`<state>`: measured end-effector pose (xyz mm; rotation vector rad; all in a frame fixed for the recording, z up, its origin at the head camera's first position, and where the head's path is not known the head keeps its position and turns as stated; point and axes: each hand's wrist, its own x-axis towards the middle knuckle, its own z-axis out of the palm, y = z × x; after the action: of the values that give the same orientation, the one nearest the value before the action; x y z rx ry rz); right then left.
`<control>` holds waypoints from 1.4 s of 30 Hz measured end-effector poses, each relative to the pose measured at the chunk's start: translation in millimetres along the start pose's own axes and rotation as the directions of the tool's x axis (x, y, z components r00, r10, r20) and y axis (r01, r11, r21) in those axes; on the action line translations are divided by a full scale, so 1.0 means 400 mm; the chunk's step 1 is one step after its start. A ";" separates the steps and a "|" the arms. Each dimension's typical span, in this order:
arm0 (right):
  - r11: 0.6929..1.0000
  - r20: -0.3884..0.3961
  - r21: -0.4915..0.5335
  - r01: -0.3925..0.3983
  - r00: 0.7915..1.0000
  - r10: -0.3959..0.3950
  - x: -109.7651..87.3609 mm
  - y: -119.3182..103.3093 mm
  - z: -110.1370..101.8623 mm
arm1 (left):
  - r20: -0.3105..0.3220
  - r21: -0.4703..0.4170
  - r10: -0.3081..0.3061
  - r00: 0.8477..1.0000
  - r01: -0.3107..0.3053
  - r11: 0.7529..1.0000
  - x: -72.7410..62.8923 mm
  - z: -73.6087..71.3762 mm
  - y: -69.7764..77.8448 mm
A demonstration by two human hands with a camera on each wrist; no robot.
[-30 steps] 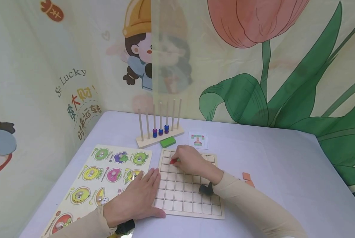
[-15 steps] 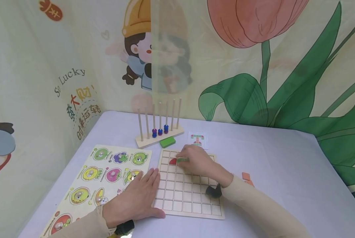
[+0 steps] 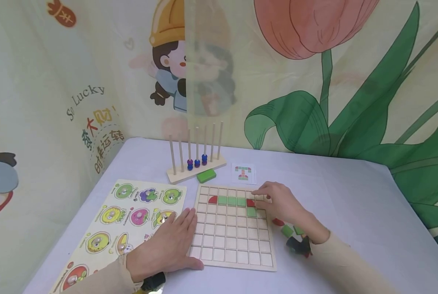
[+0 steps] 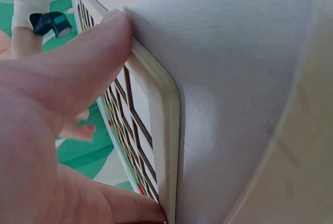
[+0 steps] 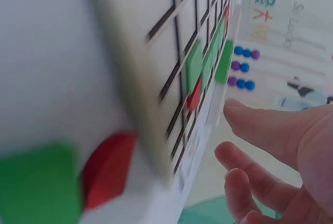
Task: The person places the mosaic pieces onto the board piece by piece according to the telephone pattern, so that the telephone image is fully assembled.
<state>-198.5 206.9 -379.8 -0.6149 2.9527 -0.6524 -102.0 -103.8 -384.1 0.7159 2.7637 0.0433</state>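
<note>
My left hand (image 3: 167,241) rests along the left edge of the wooden grid board (image 3: 233,257), with the thumb at its front corner. In the left wrist view the thumb and a finger touch the board's rim (image 4: 166,130). A red quarter-round tile (image 3: 213,199) begins a row of green square tiles (image 3: 232,201) near the far side, which ends in a red tile (image 3: 250,202). One green tile (image 3: 252,212) sits just below that. Over the board's right edge is my right hand (image 3: 285,204), thumb and fingers apart with nothing between them.
Loose red (image 3: 278,221) and green tiles (image 3: 287,230) lie right of the board. A pattern card (image 3: 253,179), green block (image 3: 206,176) and peg stand with beads (image 3: 174,177) are behind. A fruit puzzle board (image 3: 105,224) lies left.
My right hand has let go of the red tile at the row's left end and moved right, off the tile row to the board's right edge. The left hand stays put.
</note>
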 end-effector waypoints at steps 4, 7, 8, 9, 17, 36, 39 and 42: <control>0.995 0.009 -0.001 -0.105 0.994 0.105 -0.040 0.046 -0.017 | 0.009 -0.003 -0.013 1.000 0.013 1.000 0.000 -0.004 0.000; 0.988 0.017 -0.005 -0.152 0.988 0.152 -0.067 0.073 -0.021 | 0.006 0.001 -0.011 1.000 0.011 1.000 -0.001 -0.005 -0.001; 0.986 0.018 -0.009 -0.166 0.986 0.166 -0.076 0.082 -0.022 | 0.005 0.002 -0.009 1.000 0.009 1.000 -0.001 -0.005 -0.001; 0.984 0.019 -0.014 -0.180 0.983 0.181 -0.086 0.090 -0.023 | 0.003 0.002 -0.006 1.000 0.006 1.000 -0.001 -0.005 -0.001; 0.977 0.032 -0.033 -0.210 0.977 0.211 -0.164 0.138 -0.047 | -0.007 0.002 0.007 1.000 -0.007 1.000 -0.001 -0.002 0.001; 0.981 0.064 -0.111 -0.156 0.984 0.164 -0.210 0.142 -0.040 | -0.021 0.020 0.016 1.000 -0.015 1.000 -0.001 -0.002 -0.003; 0.982 0.094 -0.098 -0.159 0.981 0.168 -0.214 0.144 -0.045 | -0.025 0.012 0.021 0.999 -0.021 1.000 -0.001 0.000 -0.003; 0.983 0.106 -0.082 -0.165 0.979 0.173 -0.221 0.148 -0.047 | -0.030 0.008 0.027 0.999 -0.026 1.000 -0.002 0.001 -0.003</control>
<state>-141.7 298.2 -389.8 -0.3845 2.8921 -0.4800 -101.8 -105.2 -384.4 0.7599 2.7846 0.0502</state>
